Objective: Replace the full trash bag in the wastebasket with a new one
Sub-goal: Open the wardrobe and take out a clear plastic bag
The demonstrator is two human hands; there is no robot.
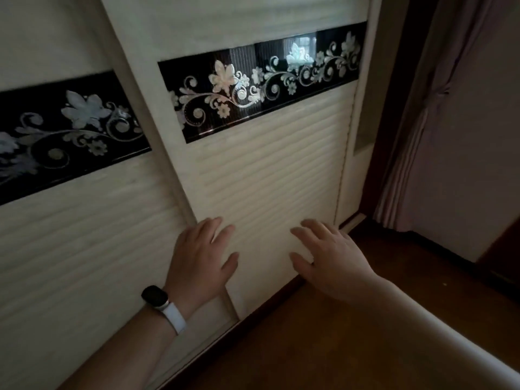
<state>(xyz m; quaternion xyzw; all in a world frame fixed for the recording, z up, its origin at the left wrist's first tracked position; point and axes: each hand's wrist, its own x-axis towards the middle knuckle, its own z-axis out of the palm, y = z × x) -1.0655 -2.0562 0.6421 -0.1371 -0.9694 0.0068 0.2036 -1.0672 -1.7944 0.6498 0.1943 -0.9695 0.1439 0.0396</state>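
No wastebasket or trash bag shows in the head view. My left hand [201, 257], with a watch on a white strap at the wrist, is held out with straight fingers in front of the cream sliding wardrobe door [270, 170], near its left edge. My right hand [329, 257] is spread open in front of the same door, low on its right half. Neither hand holds anything. I cannot tell if the palms touch the door.
A second sliding door [70, 235] stands to the left, behind the first. Both carry a black floral band [261, 83]. A brown wooden floor [351, 333] runs below. Pink curtains [422, 136] hang at the right. A pale edge [464, 347] crosses the lower right corner.
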